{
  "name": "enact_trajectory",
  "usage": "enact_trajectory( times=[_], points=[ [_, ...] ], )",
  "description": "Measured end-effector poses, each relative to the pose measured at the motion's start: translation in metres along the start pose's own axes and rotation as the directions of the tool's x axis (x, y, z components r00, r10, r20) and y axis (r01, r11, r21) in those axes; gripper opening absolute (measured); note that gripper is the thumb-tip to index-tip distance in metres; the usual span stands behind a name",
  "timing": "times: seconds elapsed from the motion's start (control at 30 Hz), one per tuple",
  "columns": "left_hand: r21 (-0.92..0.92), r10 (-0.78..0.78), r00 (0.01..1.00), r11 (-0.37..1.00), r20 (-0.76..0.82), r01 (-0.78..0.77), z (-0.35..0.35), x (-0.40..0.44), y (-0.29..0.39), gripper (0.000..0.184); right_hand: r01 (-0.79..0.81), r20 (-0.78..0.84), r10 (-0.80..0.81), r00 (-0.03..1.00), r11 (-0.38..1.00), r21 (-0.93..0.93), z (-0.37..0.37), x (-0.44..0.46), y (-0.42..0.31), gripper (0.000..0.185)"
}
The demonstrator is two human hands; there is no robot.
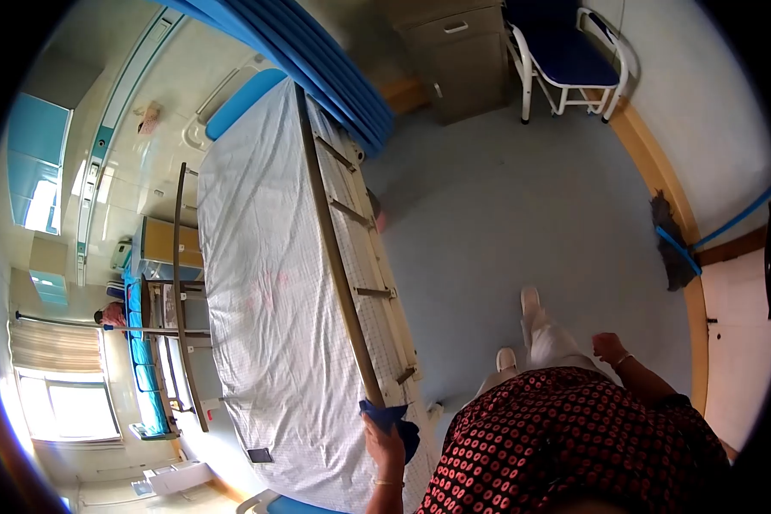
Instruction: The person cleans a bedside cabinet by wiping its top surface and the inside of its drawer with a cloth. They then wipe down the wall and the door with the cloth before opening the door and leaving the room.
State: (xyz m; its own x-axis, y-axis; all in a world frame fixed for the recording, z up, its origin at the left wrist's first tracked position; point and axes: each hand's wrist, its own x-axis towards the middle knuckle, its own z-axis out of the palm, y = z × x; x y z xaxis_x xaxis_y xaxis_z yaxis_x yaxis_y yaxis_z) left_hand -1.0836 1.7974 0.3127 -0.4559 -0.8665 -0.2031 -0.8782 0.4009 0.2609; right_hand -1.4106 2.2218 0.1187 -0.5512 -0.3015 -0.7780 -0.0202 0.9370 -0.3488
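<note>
My left hand [385, 443] is closed around a dark blue cloth [391, 417], which lies against the near end of the bed's side rail [341, 278]. Beside it stretches a hospital bed with a crinkled white sheet [270, 283]. A small dark flat object [259, 456] rests on the sheet near its lower end. My right hand [609, 347] hangs over the floor at my side, away from the bed. Its fingers are curled in, and I cannot make out anything in them.
A blue curtain [308, 64] hangs at the bed's head. Beyond stand a bedside cabinet [458, 60] and a blue chair with white arms [565, 51]. A dark mop head [672, 244] with a blue handle leans by the right wall. Another bed [146, 368] is to the left.
</note>
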Motion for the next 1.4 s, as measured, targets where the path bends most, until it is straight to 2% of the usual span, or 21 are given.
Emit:
enact_trajectory(
  times=[0.03, 0.07, 0.13, 0.2, 0.27, 0.33, 0.37, 0.4, 0.43, 0.5, 0.57, 0.63, 0.67, 0.7, 0.8, 0.83, 0.9, 0.97, 1.1, 1.33, 1.4],
  points=[
    [0.023, -0.038, 0.999, 0.999, -0.026, 0.038, 0.005, 0.001, -0.001, 0.073, 0.174, 0.086, -0.156, 0.984, 0.737, -0.653, -0.008, 0.015, 0.007, 0.017],
    [0.046, -0.074, 0.996, 0.996, -0.053, 0.076, 0.007, 0.003, 0.003, 0.073, 0.182, 0.091, -0.163, 0.982, 0.731, -0.658, -0.019, 0.029, 0.011, 0.017],
    [0.053, -0.11, 0.99, 0.992, -0.087, 0.115, 0.008, 0.01, 0.015, 0.074, 0.165, 0.173, -0.03, 0.984, 0.505, -0.848, -0.043, 0.06, 0.016, 0.02],
    [0.098, -0.196, 0.977, 0.974, -0.087, 0.204, 0.006, 0.025, 0.03, 0.076, 0.163, 0.157, -0.054, 0.986, 0.496, -0.853, -0.086, 0.09, 0.01, 0.022],
    [0.09, -0.206, 0.972, 0.972, -0.113, 0.217, 0.01, 0.055, 0.039, 0.075, 0.164, 0.115, -0.138, 0.984, 0.427, -0.889, -0.128, 0.125, 0.002, 0.023],
    [0.122, 0.009, 0.972, 0.992, -0.234, 0.02, 0.01, 0.087, 0.05, 0.07, 0.137, 0.09, -0.121, 0.989, 0.47, -0.872, -0.175, 0.16, -0.02, 0.021],
    [0.145, 0.015, 0.969, 0.989, -0.246, 0.022, 0.008, 0.11, 0.065, 0.069, 0.108, 0.065, -0.103, 0.993, 0.504, -0.857, -0.193, 0.176, -0.03, 0.018],
    [0.127, -0.014, 0.969, 0.991, -0.247, 0.047, 0.001, 0.134, 0.089, 0.069, 0.202, -0.062, -0.222, 0.973, 0.952, -0.232, -0.197, 0.231, 0.002, 0.02],
    [0.16, -0.026, 0.959, 0.984, -0.283, 0.073, 0.003, 0.158, 0.101, 0.069, 0.295, -0.224, -0.205, 0.953, 0.8, 0.522, -0.198, 0.283, 0.039, 0.021],
    [0.198, -0.043, 0.949, 0.974, -0.311, 0.109, 0.006, 0.195, 0.118, 0.069, 0.114, -0.213, -0.021, 0.977, 0.895, 0.431, -0.275, 0.197, -0.117, 0.02],
    [0.21, -0.13, 0.961, 0.96, -0.243, 0.183, 0.002, 0.227, 0.138, 0.072, 0.153, -0.247, -0.036, 0.968, 0.867, 0.474, -0.292, 0.212, -0.15, 0.019],
    [0.234, -0.111, 0.961, 0.957, -0.252, 0.171, -0.003, 0.251, 0.152, 0.073, 0.194, -0.282, -0.05, 0.958, 0.837, 0.511, -0.302, 0.221, -0.177, 0.02],
    [0.26, -0.085, 0.963, 0.953, -0.256, 0.154, -0.004, 0.264, 0.158, 0.075, 0.166, -0.248, -0.043, 0.968, 0.85, 0.5, -0.303, 0.224, -0.191, 0.021],
    [0.263, -0.153, 0.967, 0.943, -0.205, 0.205, -0.007, 0.278, 0.167, 0.077, 0.135, -0.215, -0.031, 0.976, 0.861, 0.49, -0.302, 0.226, -0.202, 0.023],
    [0.282, -0.094, 0.971, 0.947, -0.221, 0.156, -0.008, 0.323, 0.187, 0.078, 0.102, -0.084, -0.075, 0.994, 0.916, 0.387, -0.298, 0.235, -0.233, 0.025],
    [0.281, -0.11, 0.974, 0.946, -0.197, 0.163, -0.011, 0.339, 0.197, 0.078, 0.097, -0.086, -0.069, 0.994, 0.918, 0.384, -0.303, 0.24, -0.248, 0.025],
    [0.294, -0.071, 0.978, 0.947, -0.196, 0.128, -0.012, 0.372, 0.212, 0.078, 0.241, -0.001, -0.246, 0.969, 0.952, 0.189, -0.314, 0.246, -0.284, 0.029],
    [0.34, -0.033, 0.981, 0.935, -0.189, 0.097, -0.017, 0.408, 0.234, 0.078, 0.281, -0.017, -0.283, 0.959, 0.943, 0.177, -0.326, 0.26, -0.322, 0.029],
    [0.286, -0.037, 0.991, 0.956, -0.128, 0.073, -0.028, 0.479, 0.273, 0.077, 0.376, -0.062, -0.372, 0.926, 0.919, 0.113, -0.354, 0.296, -0.394, 0.03],
    [0.236, 0.084, 0.985, 0.971, -0.148, -0.047, -0.036, 0.589, 0.321, 0.075, 0.509, -0.06, -0.506, 0.86, 0.86, 0.045, -0.395, 0.333, -0.524, 0.03],
    [0.234, 0.097, 0.984, 0.97, -0.151, -0.06, -0.039, 0.62, 0.337, 0.075, 0.57, -0.013, -0.57, 0.821, 0.82, 0.04, -0.408, 0.334, -0.557, 0.03]
  ],
)
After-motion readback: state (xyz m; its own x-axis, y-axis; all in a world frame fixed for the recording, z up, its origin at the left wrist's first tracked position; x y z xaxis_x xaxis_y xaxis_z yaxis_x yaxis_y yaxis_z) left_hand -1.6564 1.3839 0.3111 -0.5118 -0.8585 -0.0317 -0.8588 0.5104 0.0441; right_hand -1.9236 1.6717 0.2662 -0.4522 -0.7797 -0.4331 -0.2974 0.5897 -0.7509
